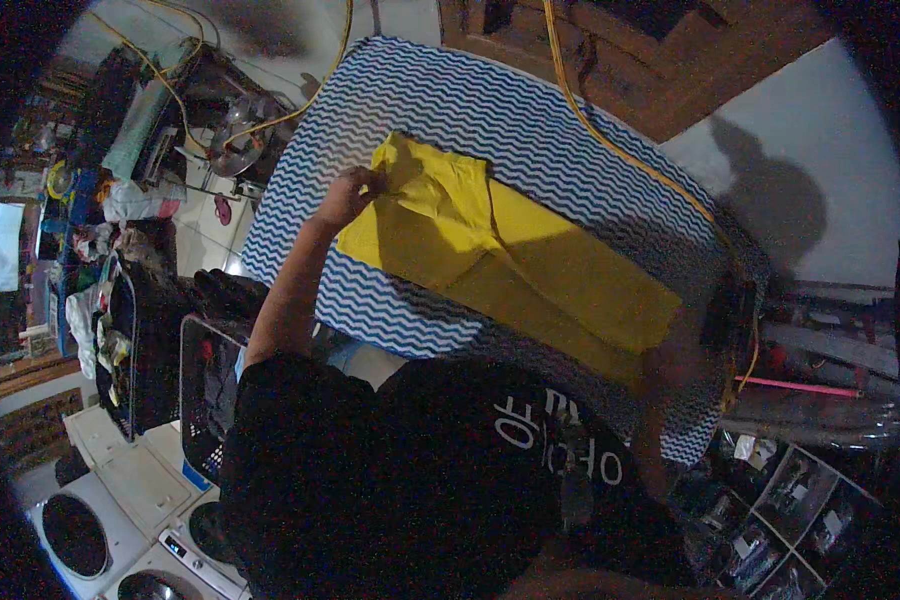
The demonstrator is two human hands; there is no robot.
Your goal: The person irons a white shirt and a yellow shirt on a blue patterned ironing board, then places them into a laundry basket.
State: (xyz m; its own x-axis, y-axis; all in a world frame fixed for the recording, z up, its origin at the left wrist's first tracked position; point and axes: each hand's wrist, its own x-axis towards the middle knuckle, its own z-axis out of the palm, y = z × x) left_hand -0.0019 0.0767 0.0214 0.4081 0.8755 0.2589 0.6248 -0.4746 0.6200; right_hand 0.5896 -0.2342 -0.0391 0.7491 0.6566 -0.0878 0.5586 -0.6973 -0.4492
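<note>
A yellow cloth garment (540,262), creased near one end, lies lengthwise across a padded table covered in blue and white zigzag fabric (435,90). At the garment's upper left end, my left hand (352,196) has its fingers closed on the edge of the cloth. My right hand (664,360) is in deep shadow by the garment's lower right end; its fingers cannot be made out. A dark object (720,311) stands at the right end of the table, too dim to identify.
A yellow cord (615,154) hangs down over the table's far edge. Plastic laundry baskets (184,375) stand at the left, with front-loading machines (75,532) below them. Divided bins (795,495) are at the lower right, and wooden furniture (630,67) is beyond the table.
</note>
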